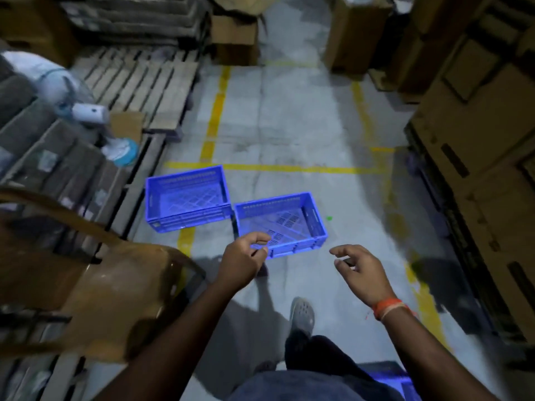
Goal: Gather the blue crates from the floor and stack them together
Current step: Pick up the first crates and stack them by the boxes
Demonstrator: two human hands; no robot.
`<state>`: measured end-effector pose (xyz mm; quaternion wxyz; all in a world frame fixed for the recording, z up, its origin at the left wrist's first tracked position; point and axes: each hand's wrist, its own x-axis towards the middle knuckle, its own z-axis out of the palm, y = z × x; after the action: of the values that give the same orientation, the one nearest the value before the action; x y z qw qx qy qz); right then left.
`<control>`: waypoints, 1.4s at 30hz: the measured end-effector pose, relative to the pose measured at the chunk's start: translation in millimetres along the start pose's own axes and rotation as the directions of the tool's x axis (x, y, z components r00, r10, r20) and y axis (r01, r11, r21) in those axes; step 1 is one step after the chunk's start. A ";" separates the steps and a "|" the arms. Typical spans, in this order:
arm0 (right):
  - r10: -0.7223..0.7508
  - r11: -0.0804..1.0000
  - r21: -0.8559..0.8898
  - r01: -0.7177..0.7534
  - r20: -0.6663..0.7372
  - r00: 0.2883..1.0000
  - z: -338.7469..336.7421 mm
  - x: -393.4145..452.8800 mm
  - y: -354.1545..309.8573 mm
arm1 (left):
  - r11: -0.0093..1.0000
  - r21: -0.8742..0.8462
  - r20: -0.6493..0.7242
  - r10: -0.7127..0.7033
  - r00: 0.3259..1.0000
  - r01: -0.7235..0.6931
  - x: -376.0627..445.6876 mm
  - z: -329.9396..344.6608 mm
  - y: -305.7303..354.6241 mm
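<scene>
Two empty blue crates sit on the grey floor, touching at a corner. The left blue crate (186, 198) lies a little farther off. The right blue crate (285, 218) is nearer to me. My left hand (246, 260) hovers above its near left corner with fingers curled and nothing in them. My right hand (359, 269) hangs open just right of that crate's near edge, holding nothing. A part of another blue crate (390, 371) shows by my legs at the bottom edge.
A brown plastic chair (95, 285) stands close on my left. Behind it are shelves and a wooden pallet (144, 79). Cardboard boxes (477, 140) are stacked along the right side. Yellow floor lines (275, 168) cross the aisle.
</scene>
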<state>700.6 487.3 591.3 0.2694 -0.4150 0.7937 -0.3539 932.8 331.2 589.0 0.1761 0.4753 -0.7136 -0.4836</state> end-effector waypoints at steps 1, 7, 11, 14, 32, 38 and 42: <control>-0.013 1.000 -0.002 0.013 0.026 1.000 2.2 14.8 -0.3 | 1.000 0.020 -0.015 -0.020 1.000 0.020 8.4 -5.5 -4.6; -0.115 0.993 -0.007 0.118 0.169 0.979 15.4 114.5 8.5 | 0.995 -0.094 -0.054 -0.041 0.998 0.035 76.2 -5.4 -16.7; -0.149 0.984 -0.046 0.170 0.294 0.944 11.3 188.5 29.2 | 0.993 -0.074 -0.075 -0.097 0.992 0.092 136.3 7.7 -16.0; -0.122 0.977 -0.122 0.178 0.368 0.922 0.9 244.2 52.8 | 0.990 -0.022 -0.070 -0.142 0.987 0.141 183.1 20.8 -15.4; 0.241 0.927 -0.343 -0.151 0.236 0.942 187.0 511.0 342.3 | 0.820 0.302 -0.294 -0.406 0.865 0.487 426.6 200.0 -315.9; 0.289 0.887 -0.420 -0.189 0.189 0.938 237.7 554.6 450.2 | 0.739 0.329 -0.370 -0.472 0.800 0.588 461.4 253.2 -416.4; 0.290 0.864 -0.466 -0.192 0.147 0.946 257.7 563.2 483.1 | 0.722 0.374 -0.473 -0.392 0.789 0.582 472.4 270.6 -449.5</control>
<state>373.0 117.4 -19.3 0.2926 -0.3979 0.8659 -0.0796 739.2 35.6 -22.2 0.0385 0.7577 -0.6150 -0.2147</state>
